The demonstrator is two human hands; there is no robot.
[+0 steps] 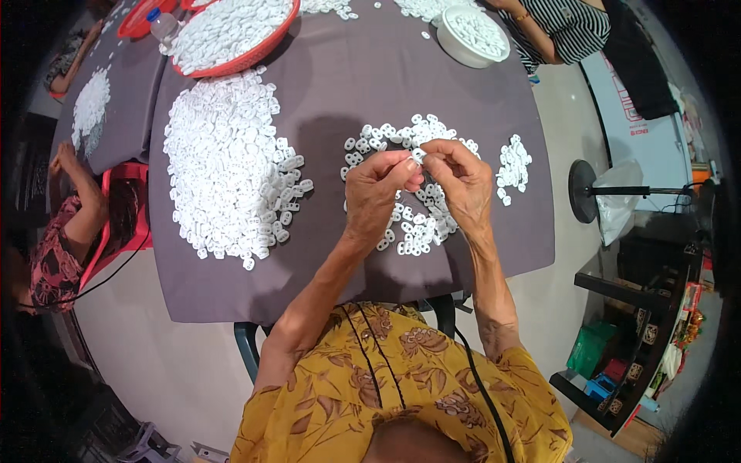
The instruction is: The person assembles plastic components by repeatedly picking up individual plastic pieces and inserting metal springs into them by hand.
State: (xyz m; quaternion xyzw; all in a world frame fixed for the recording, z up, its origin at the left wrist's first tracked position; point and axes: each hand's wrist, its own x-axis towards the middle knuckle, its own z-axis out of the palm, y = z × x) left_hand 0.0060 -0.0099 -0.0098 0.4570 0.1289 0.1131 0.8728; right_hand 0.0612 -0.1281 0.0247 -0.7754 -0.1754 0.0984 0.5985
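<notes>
Between the fingertips of my left hand (376, 187) and my right hand (463, 181) is a small white plastic piece (418, 154) with dark holes. Both hands are pinched on it, thumbs nearly meeting, above the table. Around and beneath them lies a loose ring of similar two-holed white pieces (421, 235), partly hidden by my hands. A large heap of white pieces (224, 162) spreads to the left. To the right of my right hand sits a small group of white pieces (513, 166).
A grey-brown cloth covers the table (332, 285). At the far side stand a red basket (255, 58) and a white bowl (473, 38), both full of white pieces, and a clear bottle (164, 27) with a blue cap. Other people sit at left and far right. A black shelf (641, 332) stands at right.
</notes>
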